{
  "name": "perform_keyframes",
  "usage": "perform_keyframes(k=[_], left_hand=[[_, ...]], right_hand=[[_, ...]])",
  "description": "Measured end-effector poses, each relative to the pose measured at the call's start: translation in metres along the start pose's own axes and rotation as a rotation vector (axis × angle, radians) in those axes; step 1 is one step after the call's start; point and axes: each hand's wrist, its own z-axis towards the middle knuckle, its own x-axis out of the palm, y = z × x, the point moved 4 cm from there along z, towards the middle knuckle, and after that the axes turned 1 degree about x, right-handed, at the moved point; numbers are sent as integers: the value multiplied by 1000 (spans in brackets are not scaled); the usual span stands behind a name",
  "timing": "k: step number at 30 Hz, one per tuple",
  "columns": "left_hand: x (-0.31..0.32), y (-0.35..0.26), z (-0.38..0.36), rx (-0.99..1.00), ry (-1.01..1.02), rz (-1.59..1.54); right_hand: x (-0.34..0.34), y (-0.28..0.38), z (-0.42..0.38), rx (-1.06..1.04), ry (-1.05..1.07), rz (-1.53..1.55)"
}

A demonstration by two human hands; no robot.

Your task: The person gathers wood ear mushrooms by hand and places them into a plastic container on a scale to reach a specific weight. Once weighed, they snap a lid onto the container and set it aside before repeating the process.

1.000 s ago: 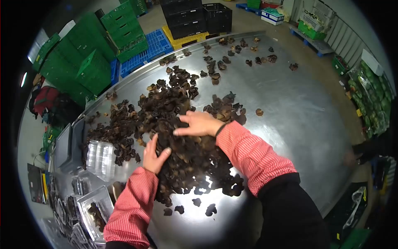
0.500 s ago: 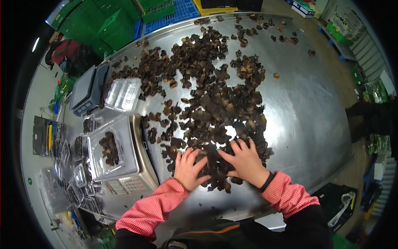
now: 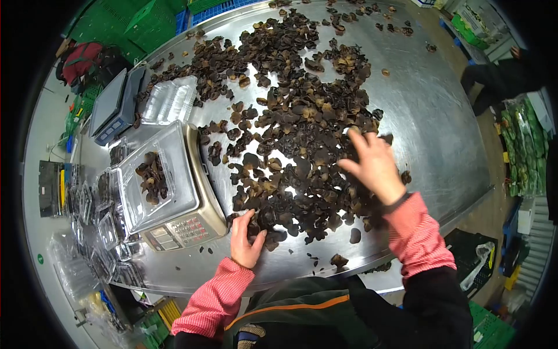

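Dark brown wood ear mushrooms (image 3: 308, 157) lie in a wide heap on the steel table (image 3: 430, 122). At the heap's near left edge is my left hand (image 3: 246, 241), its thumb and fingers apart, the fingertips touching mushrooms. My right hand (image 3: 376, 166) rests on the right side of the heap with fingers spread; nothing shows in its grip. Left of the heap stands a weighing scale (image 3: 186, 230). On its pan is a clear plastic tray (image 3: 170, 186) with a small pile of mushrooms in it.
A second scale (image 3: 113, 107) and a stack of clear trays (image 3: 174, 99) stand at the far left. Several filled packs (image 3: 107, 232) lie left of the near scale. A person (image 3: 494, 78) is beyond the table's right edge; green crates (image 3: 151, 26) stand behind.
My right hand has moved up and right across the heap, while my left has shifted slightly left and down. The near mushrooms are spread differently. A person has come further into view at right.
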Motion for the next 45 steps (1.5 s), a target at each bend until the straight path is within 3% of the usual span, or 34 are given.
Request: perform_keyframes(k=[3, 6, 9, 12, 16, 20, 22, 25, 28, 30, 34, 36, 40, 44, 45], left_hand=[[4, -2, -8, 0, -10, -23], [6, -6, -11, 3, -44, -40], [5, -10, -10, 33, -43, -48], [5, -18, -12, 82, -11, -75], [8, -32, -18, 154, 21, -106], [13, -36, -21, 166, 39, -142], [16, -33, -21, 182, 38, -145], [15, -38, -23, -12, 115, -264], [20, -39, -24, 102, 62, -235], [21, -32, -28, 51, 33, -257], [14, -20, -37, -18, -17, -258], [13, -12, -40, -42, -25, -253], [8, -10, -37, -40, -47, -230], [5, -7, -30, -11, -17, -206], [5, -1, -30, -36, -8, -209]], right_hand=[[34, 69, -20, -110, 238, -66], [40, 128, -75, -276, 231, 64], [34, 142, -121, -342, 286, 118], [31, 128, -151, -387, 220, 128], [3, 82, -144, -164, 158, 178], [-9, 16, -106, 38, -178, 319], [-3, -7, -78, 96, -187, 284], [19, -13, -38, 119, -232, 276], [52, -12, -16, 142, -242, 156], [66, -9, -9, 171, -192, 56], [54, -12, -23, 253, -265, 423], [27, -7, -45, 186, -285, 452], [-6, -22, -118, 320, 105, 929], [-30, -65, -230, 371, 774, 1130], [-38, -62, -242, 375, 930, 745]])
